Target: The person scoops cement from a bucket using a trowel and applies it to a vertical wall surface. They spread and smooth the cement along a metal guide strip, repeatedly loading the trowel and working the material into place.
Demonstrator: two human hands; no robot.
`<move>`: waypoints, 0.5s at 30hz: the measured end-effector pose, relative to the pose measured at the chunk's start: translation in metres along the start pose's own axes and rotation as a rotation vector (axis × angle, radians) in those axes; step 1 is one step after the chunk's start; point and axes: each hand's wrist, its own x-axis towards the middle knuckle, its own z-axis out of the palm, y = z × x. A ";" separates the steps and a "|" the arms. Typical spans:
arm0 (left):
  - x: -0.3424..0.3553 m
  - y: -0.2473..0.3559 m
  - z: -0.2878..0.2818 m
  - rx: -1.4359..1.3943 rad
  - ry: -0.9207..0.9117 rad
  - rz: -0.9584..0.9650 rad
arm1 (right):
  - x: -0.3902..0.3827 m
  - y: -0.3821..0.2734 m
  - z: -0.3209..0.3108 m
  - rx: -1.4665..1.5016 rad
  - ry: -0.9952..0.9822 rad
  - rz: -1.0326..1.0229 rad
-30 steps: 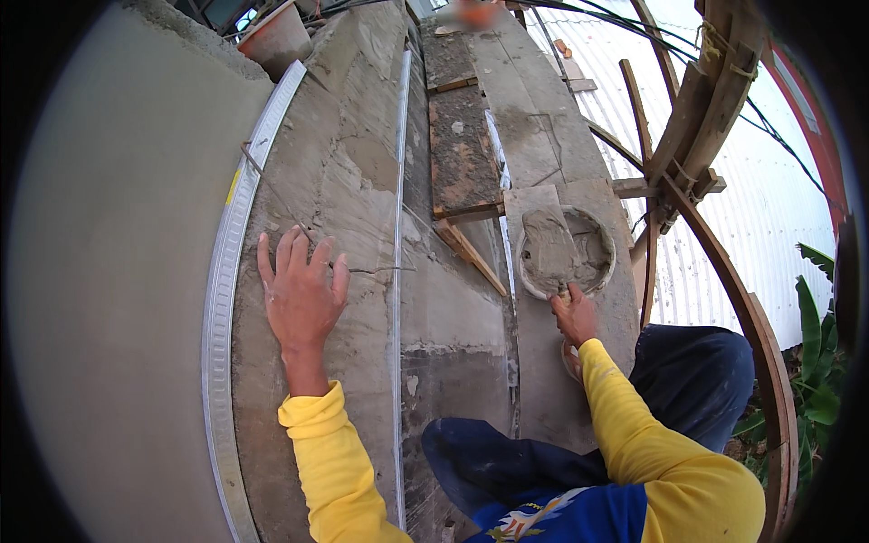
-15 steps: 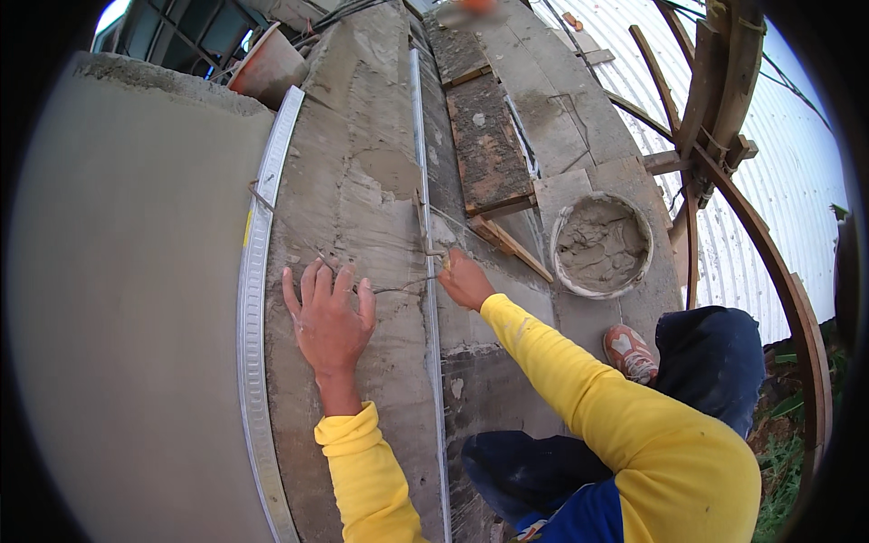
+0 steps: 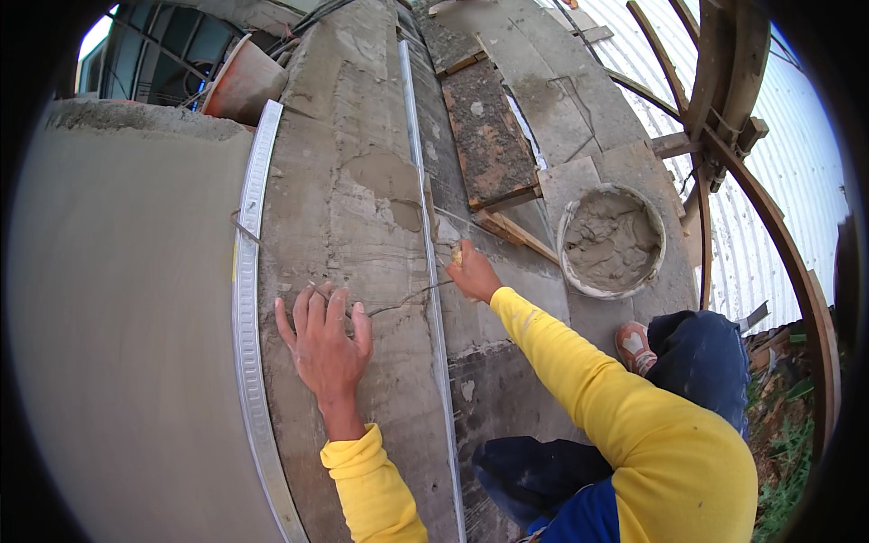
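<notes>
My left hand (image 3: 328,348) lies with its fingers spread on the grey mortar surface (image 3: 362,262). A thin bent metal rod (image 3: 398,305) passes by its fingertips and reaches across toward my right hand (image 3: 473,273). My right hand is closed around the pale handle of a trowel (image 3: 429,206). The trowel's blade shows almost edge-on, beside a long metal straightedge (image 3: 418,145). Just beyond the blade is a patch of darker, wetter mortar (image 3: 385,176). A second, wider metal straightedge (image 3: 246,271) runs along the left edge, with a bent rod clamp (image 3: 244,226) across it.
A bucket of wet mortar (image 3: 612,241) stands on the boards to the right, near my foot. Wooden pieces (image 3: 516,233) and a rough, mortar-stained board (image 3: 489,136) lie ahead of it. Timber poles (image 3: 724,81) rise at the right. Another bucket (image 3: 244,81) is at the far left.
The view has shifted slightly. My right hand has turned a little on the trowel handle, and the blade stays beside the straightedge. My left hand keeps nearly the same place.
</notes>
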 end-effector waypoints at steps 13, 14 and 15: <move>0.005 0.002 0.001 0.001 -0.003 0.006 | 0.016 -0.022 0.014 -0.052 -0.070 -0.155; 0.006 0.002 0.001 0.003 -0.004 0.003 | 0.013 -0.036 0.013 -0.030 -0.076 -0.220; 0.003 0.001 0.001 0.006 -0.012 -0.002 | 0.007 -0.049 0.013 -0.007 -0.087 -0.280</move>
